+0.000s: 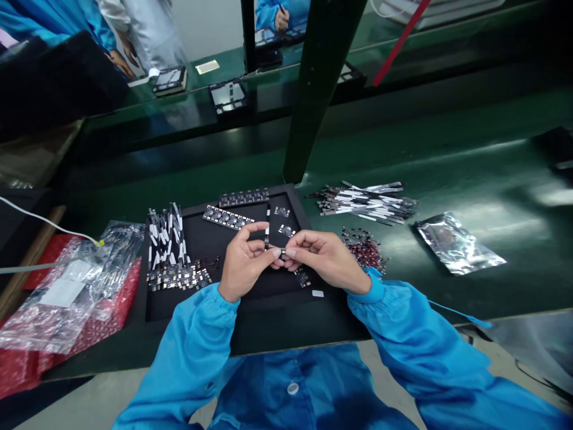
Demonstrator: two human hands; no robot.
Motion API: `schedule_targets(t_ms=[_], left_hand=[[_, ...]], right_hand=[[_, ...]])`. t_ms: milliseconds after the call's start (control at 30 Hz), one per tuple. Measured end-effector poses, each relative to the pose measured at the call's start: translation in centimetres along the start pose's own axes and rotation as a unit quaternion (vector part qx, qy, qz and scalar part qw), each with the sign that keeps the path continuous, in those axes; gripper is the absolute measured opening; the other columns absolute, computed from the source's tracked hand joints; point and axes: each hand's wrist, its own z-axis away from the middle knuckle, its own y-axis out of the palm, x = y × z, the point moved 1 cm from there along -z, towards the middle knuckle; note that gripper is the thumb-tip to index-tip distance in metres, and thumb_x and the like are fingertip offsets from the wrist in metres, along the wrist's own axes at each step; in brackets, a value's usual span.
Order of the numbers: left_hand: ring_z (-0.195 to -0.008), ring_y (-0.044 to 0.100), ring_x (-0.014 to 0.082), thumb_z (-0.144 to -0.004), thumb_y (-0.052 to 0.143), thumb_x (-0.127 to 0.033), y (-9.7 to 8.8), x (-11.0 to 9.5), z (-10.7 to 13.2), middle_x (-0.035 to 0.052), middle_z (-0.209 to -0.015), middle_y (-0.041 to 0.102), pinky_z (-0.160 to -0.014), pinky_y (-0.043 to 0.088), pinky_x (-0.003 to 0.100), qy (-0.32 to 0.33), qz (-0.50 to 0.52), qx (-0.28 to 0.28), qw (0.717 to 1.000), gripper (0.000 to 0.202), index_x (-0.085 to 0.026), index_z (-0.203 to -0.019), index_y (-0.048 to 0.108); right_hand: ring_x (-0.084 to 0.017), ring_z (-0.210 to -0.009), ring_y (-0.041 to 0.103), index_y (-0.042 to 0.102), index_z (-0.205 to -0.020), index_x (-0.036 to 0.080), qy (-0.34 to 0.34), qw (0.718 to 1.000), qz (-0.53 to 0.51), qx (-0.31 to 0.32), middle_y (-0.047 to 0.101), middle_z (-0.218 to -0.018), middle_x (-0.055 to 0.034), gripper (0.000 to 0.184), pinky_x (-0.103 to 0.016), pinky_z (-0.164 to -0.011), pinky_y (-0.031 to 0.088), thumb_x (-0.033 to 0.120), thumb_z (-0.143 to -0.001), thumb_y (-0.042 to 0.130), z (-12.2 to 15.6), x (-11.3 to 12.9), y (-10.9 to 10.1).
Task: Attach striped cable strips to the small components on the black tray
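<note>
left hand point(244, 260): we pinch a thin striped strip point(267, 234) upright, narrow grip, lifted clear of the tray.
right hand point(324, 258): we pinch a small metal part point(283, 254), narrow grip, close against the strip.
place: black tray point(264, 307), centre of frame, beneath both hands.

Long green workbenches point(447, 158) (a black upright post point(308, 119) between them), pale floor point(85, 406) below, plain grey wall point(210, 30) beyond

Bright overhead light leaves long glare streaks on the green surface point(452, 173), shadows stay soft, and wide-angle distortion bends the frame's edges.
</note>
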Motion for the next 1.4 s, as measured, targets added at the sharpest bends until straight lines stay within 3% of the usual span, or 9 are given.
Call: schedule_targets(t_ms=[233,667,867,1033,1133,1200,1400], left_hand=[[-0.059,0.071,0.0182,-0.072,0.084,-0.026,0.0,0.0,0.0,-0.0003,-0.066,0.071,-0.058,0.058,0.027,-0.012,0.001,0.014,1.0,0.069,-0.015,-0.128,0.047],[-0.061,0.071,0.0185,-0.074,0.083,-0.026,0.3,-0.2,0.1,0.0017,-0.066,0.072,-0.059,0.058,0.027,-0.033,-0.01,0.018,0.999,0.077,-0.009,-0.139,0.045],[-0.06,0.071,0.0186,-0.073,0.082,-0.024,0.3,0.0,0.3,0.0016,-0.066,0.071,-0.06,0.057,0.028,-0.037,-0.015,0.006,0.999,0.081,-0.009,-0.142,0.043],[-0.068,0.072,0.0181,-0.076,0.078,-0.022,0.1,-1.0,1.1,0.0034,-0.074,0.073,-0.068,0.057,0.029,-0.003,-0.073,0.002,0.997,0.068,-0.014,-0.137,0.051],[-0.085,0.072,0.0191,-0.081,0.074,-0.021,-1.0,-1.9,2.5,0.0078,-0.089,0.076,-0.08,0.056,0.03,0.04,-0.132,-0.026,0.99,0.048,-0.016,-0.127,0.061],[-0.093,0.07,0.0189,-0.082,0.072,-0.02,-2.4,-2.2,3.8,0.0096,-0.101,0.076,-0.084,0.055,0.03,0.072,-0.169,-0.064,0.981,0.044,-0.017,-0.125,0.063],[-0.074,0.059,0.0095,-0.083,0.071,-0.02,-7.7,-1.5,7.3,0.0087,-0.12,0.065,-0.07,0.053,0.024,0.102,-0.321,-0.196,0.921,0.04,-0.022,-0.123,0.066]], right_hand=[[-0.016,-0.07,0.07,0.07,-0.085,0.015,0.013,1.0,0.008,0.009,0.072,-0.075,-0.0046,0.033,-0.028,-0.063,0.061,0.046,-0.079,0.079,-0.1,0.1,-0.3],[-0.017,-0.07,0.072,0.071,-0.081,0.015,0.032,0.999,-0.012,-0.006,0.073,-0.071,-0.0043,0.036,-0.031,-0.069,0.063,0.047,-0.072,0.084,-0.2,-0.3,-0.3],[-0.017,-0.069,0.071,0.072,-0.082,0.015,0.03,0.999,0.01,0.001,0.073,-0.072,-0.0048,0.033,-0.029,-0.068,0.062,0.046,-0.077,0.081,-0.1,-0.5,-0.2],[-0.017,-0.072,0.072,0.076,-0.09,0.017,-0.008,0.998,0.068,-0.008,0.076,-0.081,-0.0068,0.03,-0.027,-0.068,0.062,0.045,-0.081,0.078,0.1,-0.1,-0.1],[-0.018,-0.075,0.072,0.077,-0.102,0.02,-0.044,0.994,0.083,-0.047,0.076,-0.092,-0.007,0.032,-0.028,-0.069,0.063,0.044,-0.08,0.079,0.4,0.3,-0.4],[-0.018,-0.073,0.071,0.077,-0.1,0.021,-0.065,0.99,0.089,-0.085,0.075,-0.094,-0.007,0.03,-0.028,-0.066,0.063,0.045,-0.082,0.077,0.5,0.5,-0.8],[-0.014,-0.066,0.068,0.076,-0.087,0.02,-0.098,0.978,0.109,-0.149,0.073,-0.094,-0.006,0.024,-0.026,-0.06,0.063,0.044,-0.083,0.077,0.6,0.8,-1.9]])
